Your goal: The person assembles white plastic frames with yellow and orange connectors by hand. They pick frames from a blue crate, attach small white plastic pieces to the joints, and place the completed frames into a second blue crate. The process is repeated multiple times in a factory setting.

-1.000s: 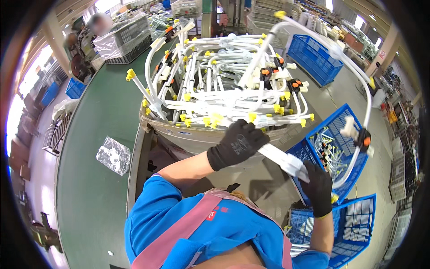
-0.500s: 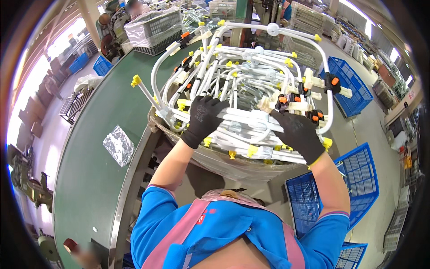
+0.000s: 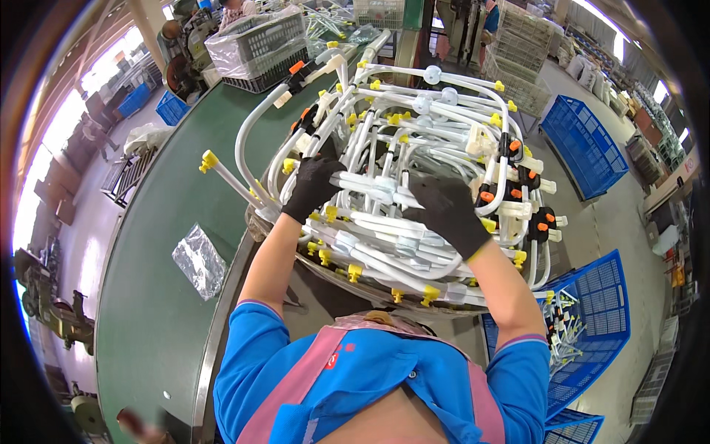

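"One pair, black-gloved: condition?"
"Left hand [image 3: 314, 186] and right hand [image 3: 447, 211], both closed around one white tube [image 3: 381, 189], atop the tube pile [image 3: 377, 222]."
"Outward?"
"Green desk [image 3: 155, 318], left; clear plastic bag [image 3: 200, 262] lying on it. Blue basket [image 3: 603, 318], lower right, small parts [image 3: 565, 327] inside."

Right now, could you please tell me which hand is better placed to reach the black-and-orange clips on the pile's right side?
Probably the right hand: it is at the white pipes, close to those clips, while the left hand is farther away, nearer the pipes' left side.
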`<state>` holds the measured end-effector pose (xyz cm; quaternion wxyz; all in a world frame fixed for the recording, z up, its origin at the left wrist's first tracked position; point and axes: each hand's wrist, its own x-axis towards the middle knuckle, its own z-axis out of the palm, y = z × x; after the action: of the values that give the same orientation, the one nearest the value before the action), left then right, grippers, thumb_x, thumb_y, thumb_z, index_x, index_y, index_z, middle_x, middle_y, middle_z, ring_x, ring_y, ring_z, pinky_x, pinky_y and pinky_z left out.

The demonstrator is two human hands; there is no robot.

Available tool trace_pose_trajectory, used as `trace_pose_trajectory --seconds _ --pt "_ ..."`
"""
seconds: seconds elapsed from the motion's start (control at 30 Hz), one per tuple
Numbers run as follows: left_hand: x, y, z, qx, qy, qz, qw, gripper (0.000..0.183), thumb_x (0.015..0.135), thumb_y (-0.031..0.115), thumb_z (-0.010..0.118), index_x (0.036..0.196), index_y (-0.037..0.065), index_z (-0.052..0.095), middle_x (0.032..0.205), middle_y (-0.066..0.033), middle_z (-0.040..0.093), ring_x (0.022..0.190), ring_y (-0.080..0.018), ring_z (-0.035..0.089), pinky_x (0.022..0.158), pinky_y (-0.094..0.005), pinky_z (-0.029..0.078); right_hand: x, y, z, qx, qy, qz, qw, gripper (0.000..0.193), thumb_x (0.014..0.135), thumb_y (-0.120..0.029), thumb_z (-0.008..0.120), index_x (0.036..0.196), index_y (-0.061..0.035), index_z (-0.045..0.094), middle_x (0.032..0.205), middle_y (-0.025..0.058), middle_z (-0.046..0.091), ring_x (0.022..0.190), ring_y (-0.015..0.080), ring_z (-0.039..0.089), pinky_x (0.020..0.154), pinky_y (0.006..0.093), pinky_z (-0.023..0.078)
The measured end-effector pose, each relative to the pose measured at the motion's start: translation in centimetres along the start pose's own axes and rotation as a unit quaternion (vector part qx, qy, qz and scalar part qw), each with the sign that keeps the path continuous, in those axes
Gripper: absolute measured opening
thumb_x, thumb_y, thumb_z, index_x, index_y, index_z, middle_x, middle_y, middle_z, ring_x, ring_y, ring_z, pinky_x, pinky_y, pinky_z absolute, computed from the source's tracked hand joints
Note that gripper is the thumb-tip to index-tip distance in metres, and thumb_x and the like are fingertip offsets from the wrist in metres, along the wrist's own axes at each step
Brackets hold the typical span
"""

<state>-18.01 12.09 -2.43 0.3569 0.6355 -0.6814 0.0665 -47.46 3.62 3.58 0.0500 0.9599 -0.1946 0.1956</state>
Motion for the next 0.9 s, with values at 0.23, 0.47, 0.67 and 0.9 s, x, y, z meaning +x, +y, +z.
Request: trace_pose_trajectory --seconds 0.23,0.47,0.67,0.9 --pt "-1.5 -5.1 0.5 0.041 -0.052 0.024 0.998 0.025 0.059 0.019 0.079 0.080 0.014 0.066 0.079 -0.0072 0.065 0.082 -0.0315 0.061 0.078 -0.0420 0.045 -5.5 7.1 -3.3 -0.059 0.200 0.253 0.945 0.058 0.077 -0.027 0.075 0.125 -0.0043 0.054 0.115 0.0160 0.057 0.108 0.0337 0.055 0.091 0.0443 0.045" --pt "-1.8 -5.9 1.5 0.010 -0.072 -0.006 0.997 0.031 0.058 0.024 0.082 0.083 0.014 0.067 0.083 -0.0067 0.066 0.082 -0.0311 0.061 0.080 -0.0425 0.044 -3.5 11.0 3.0 0.134 0.235 0.253 0.929 0.070 0.078 -0.024 0.073 0.138 -0.0049 0.042 0.131 0.0273 0.042 0.120 0.0426 0.045 0.099 0.0467 0.041" --pt "0.7 -4.7 1.2 -0.039 -0.154 -0.022 0.987 0.040 0.064 0.022 0.081 0.099 0.009 0.065 0.094 -0.0132 0.065 0.095 -0.0352 0.060 0.083 -0.0425 0.048 -0.9 15.4 2.4 0.084 0.176 0.272 0.942 0.064 0.076 -0.027 0.073 0.134 -0.0122 0.051 0.130 0.0201 0.045 0.114 0.0389 0.051 0.092 0.0470 0.046" --pt "6.7 -3.1 0.7 -0.196 -0.058 -0.062 0.977 0.046 0.085 0.026 0.069 0.123 0.003 0.054 0.113 -0.0163 0.062 0.099 -0.0310 0.061 0.084 -0.0412 0.048 -2.5 11.2 2.8 -0.086 0.225 0.256 0.936 0.062 0.079 -0.039 0.070 0.133 -0.0135 0.052 0.138 0.0304 0.038 0.125 0.0456 0.041 0.098 0.0520 0.038"
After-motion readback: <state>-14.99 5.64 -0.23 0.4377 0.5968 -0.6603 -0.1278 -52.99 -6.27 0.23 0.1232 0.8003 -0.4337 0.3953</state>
